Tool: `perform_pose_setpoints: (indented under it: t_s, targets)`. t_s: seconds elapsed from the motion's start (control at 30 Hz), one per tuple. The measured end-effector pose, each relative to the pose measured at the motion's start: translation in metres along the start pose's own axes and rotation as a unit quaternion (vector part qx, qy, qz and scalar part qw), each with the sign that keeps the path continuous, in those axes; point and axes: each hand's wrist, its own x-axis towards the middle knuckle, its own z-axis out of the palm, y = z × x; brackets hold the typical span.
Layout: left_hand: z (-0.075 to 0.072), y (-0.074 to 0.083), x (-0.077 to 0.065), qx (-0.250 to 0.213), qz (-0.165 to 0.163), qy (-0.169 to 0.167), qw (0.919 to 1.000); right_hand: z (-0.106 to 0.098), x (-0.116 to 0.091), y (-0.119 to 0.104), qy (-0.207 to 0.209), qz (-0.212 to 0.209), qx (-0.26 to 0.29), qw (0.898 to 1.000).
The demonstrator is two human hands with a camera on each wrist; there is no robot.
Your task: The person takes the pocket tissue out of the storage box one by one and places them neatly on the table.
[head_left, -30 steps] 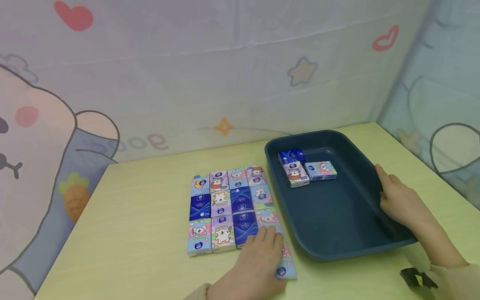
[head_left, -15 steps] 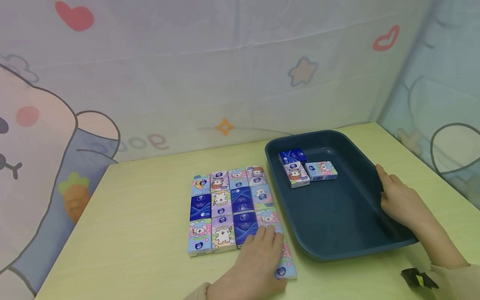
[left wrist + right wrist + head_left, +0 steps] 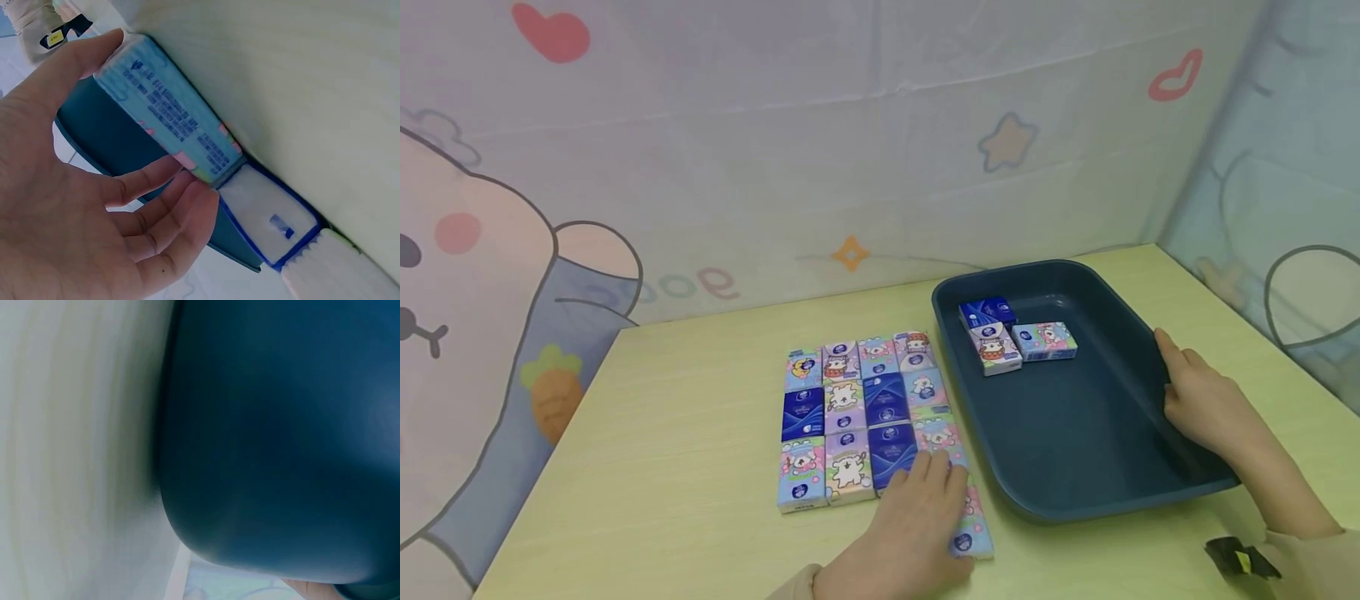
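Small printed tissue packs lie flat on the table in tight rows, blue, purple and pastel. At the front right corner of this block my left hand holds a pastel tissue pack. In the left wrist view its thumb is at one end of that pack and the fingers at the other. My right hand grips the right rim of a dark blue plastic tray. Three tissue packs sit in the tray's far left corner. The right wrist view is mostly filled by the tray's outer wall.
The tray stands just right of the block of packs on a pale yellow table. A curtain with cartoon prints hangs behind the table, and another covers the right side. A black strap shows by the right sleeve.
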Motion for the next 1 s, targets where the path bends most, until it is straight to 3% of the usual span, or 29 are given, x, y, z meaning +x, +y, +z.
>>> perform_pose_setpoints:
  t_s: [0.2, 0.7, 1.0]
  targets:
    - [-0.004, 0.000, 0.000, -0.014, -0.017, -0.023, 0.9995, -0.001, 0.000, 0.000, 0.000, 0.002, -0.001, 1.000]
    - [-0.010, -0.002, -0.002, -0.022, -0.018, -0.022, 0.9994, -0.002, 0.000, -0.002, -0.012, 0.005, 0.004, 1.000]
    - [-0.012, -0.008, 0.002, -0.018, -0.017, 0.012, 0.9996, -0.002, 0.000, -0.001, -0.012, 0.002, 0.002, 1.000]
